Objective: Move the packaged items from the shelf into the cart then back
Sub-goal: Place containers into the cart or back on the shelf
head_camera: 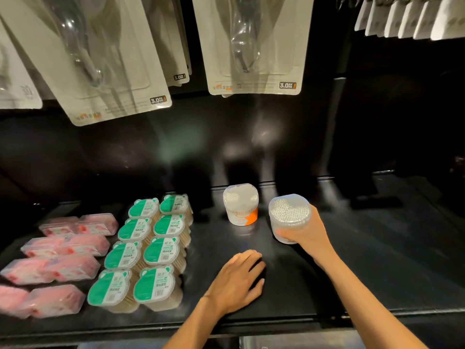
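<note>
My right hand (308, 234) grips a clear round tub of cotton swabs (289, 215), held just above the black shelf (364, 260) at centre right. A second swab tub with a white and orange label (241, 204) stands on the shelf just left of it and a little further back. My left hand (236, 280) rests flat on the shelf near its front edge, fingers straight, holding nothing. No cart is in view.
Green-lidded bear-shaped boxes (148, 250) fill two rows left of centre. Pink packs (57, 263) lie at the far left. Blister cards (254, 44) hang from hooks above the shelf, and more cards (412, 16) hang at the top right. The shelf's right half is bare.
</note>
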